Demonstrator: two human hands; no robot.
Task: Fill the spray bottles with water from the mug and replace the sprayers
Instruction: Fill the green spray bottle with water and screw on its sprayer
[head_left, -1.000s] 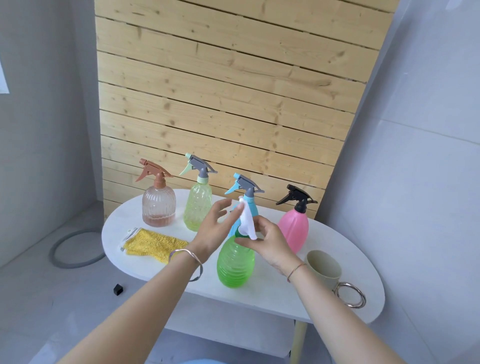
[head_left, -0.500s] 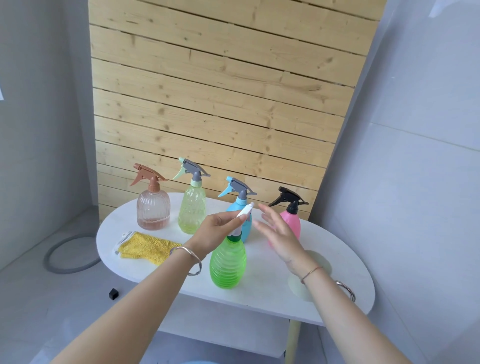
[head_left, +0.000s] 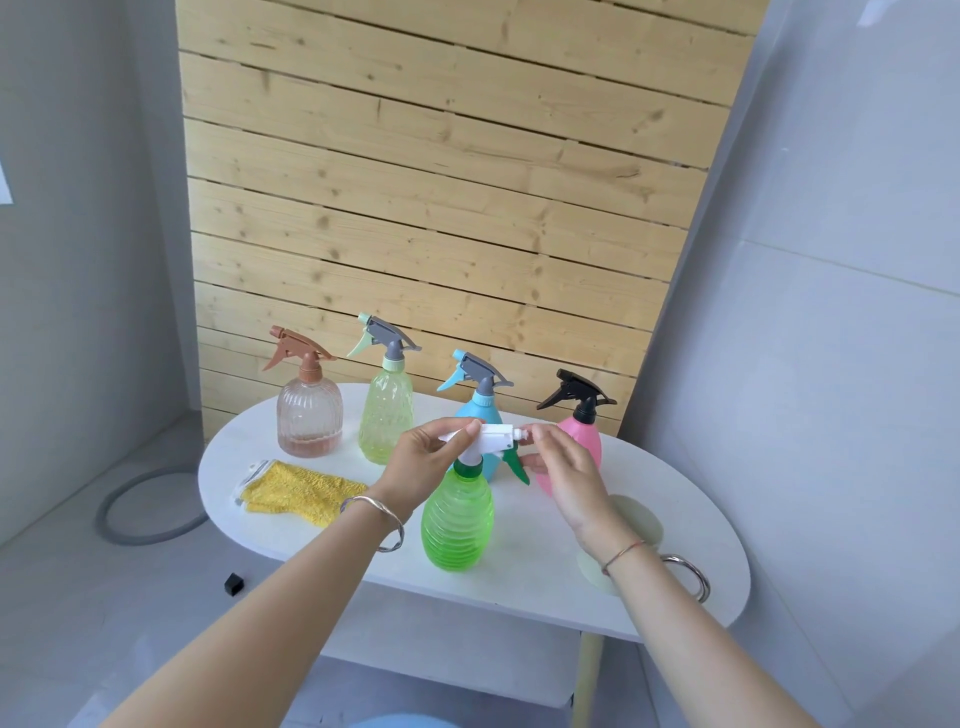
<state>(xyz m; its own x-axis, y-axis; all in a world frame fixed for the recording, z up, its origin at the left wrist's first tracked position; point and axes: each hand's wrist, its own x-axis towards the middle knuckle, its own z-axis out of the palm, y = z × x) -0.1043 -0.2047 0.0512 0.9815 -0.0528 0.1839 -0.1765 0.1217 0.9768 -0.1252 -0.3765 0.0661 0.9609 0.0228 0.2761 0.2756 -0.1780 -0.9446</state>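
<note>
- A cloth (head_left: 296, 491) lies left of the left hand (head_left: 421, 462), with brown bottle (head_left: 310, 415) and yellow bottle (head_left: 387, 421) beyond.
- The left hand pinches the rear of the white sprayer (head_left: 493, 436), seated on the green bottle (head_left: 457, 519) standing on the table (head_left: 530, 566) between both hands.
- A blue bottle (head_left: 480, 410) stands just behind.
- The right hand (head_left: 563, 467) pinches the sprayer's nozzle, in front of the pink bottle (head_left: 589, 441).
- The mug (head_left: 641, 522) sits beneath the right wrist.

Pine-slat panel (head_left: 447, 208) between grey walls (head_left: 831, 260), white oval table (head_left: 717, 519), grey floor (head_left: 78, 597)

Bright soft daylight, faint shadows, sharp focus, wide-angle edge bending
</note>
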